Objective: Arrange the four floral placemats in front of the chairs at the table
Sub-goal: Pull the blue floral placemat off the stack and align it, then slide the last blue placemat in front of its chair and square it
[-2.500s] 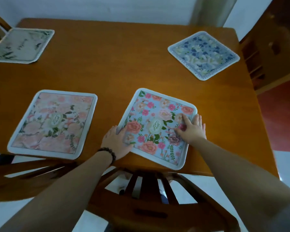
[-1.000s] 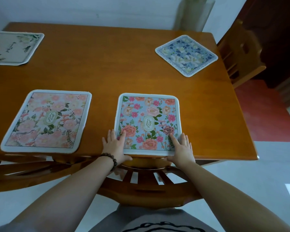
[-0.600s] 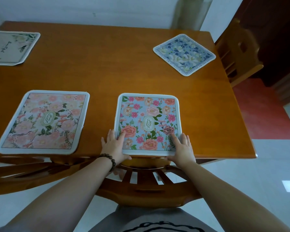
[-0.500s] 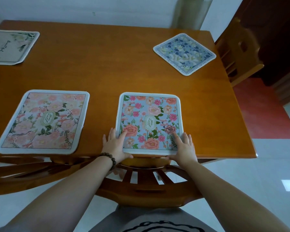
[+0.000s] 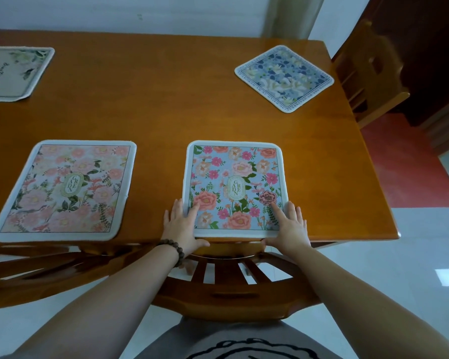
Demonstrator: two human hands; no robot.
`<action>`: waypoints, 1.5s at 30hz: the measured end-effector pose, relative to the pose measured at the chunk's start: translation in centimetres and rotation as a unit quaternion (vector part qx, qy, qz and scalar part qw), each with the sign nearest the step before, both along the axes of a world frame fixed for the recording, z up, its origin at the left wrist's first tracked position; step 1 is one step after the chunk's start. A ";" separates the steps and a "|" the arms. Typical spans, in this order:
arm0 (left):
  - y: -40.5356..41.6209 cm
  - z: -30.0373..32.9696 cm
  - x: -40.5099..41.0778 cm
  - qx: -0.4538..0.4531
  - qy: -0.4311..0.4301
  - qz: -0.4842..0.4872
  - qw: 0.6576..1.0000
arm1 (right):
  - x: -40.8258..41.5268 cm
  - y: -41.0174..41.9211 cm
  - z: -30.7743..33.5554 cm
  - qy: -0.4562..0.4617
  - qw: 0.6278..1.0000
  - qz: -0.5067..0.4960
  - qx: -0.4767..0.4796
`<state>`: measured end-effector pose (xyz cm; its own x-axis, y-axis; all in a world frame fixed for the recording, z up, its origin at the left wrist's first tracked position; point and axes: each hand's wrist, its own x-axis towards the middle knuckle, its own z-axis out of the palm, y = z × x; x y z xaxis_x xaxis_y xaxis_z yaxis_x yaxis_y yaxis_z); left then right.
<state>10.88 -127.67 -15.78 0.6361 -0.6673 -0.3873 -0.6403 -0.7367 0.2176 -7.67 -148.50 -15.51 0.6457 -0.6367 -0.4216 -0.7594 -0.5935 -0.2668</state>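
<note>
Left hand (image 5: 181, 227) and right hand (image 5: 288, 227) spread flat, pressing near corners of blue floral square placemat (image 5: 235, 187), square to near edge of brown wooden tabletop (image 5: 166, 99).

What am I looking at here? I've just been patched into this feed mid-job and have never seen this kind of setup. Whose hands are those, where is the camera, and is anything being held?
There is no machine here: a person is working bare-handed, and the single picture comes from a wide-angle camera worn on their head, looking forward and down. The wooden table carries four floral placemats. The blue garden placemat lies squarely at the near edge above a chair back. The left hand, with a bead bracelet on its wrist, and the right hand press flat on its two near corners; nothing is lifted or gripped. A pink placemat lies to the left, a cream placemat at far left, and a dark blue placemat sits skewed at far right, near a side chair.
</note>
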 end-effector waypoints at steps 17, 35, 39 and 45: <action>-0.1 1.2 0.4 0.048 0.025 -0.014 0.998 | 0.4 -0.4 1.0 0.026 0.997 -0.013 0.074; -14.1 7.0 -4.3 -0.070 -0.037 -0.158 0.984 | -6.9 -4.8 8.2 -0.003 0.983 -0.160 -0.088; -17.6 7.8 -7.7 -0.075 -0.043 -0.184 0.979 | -10.1 -7.0 9.6 -0.015 0.978 -0.177 -0.111; -23.9 8.3 -13.0 -0.067 -0.047 -0.200 0.976 | -16.1 -12.5 9.9 -0.032 0.975 -0.186 -0.120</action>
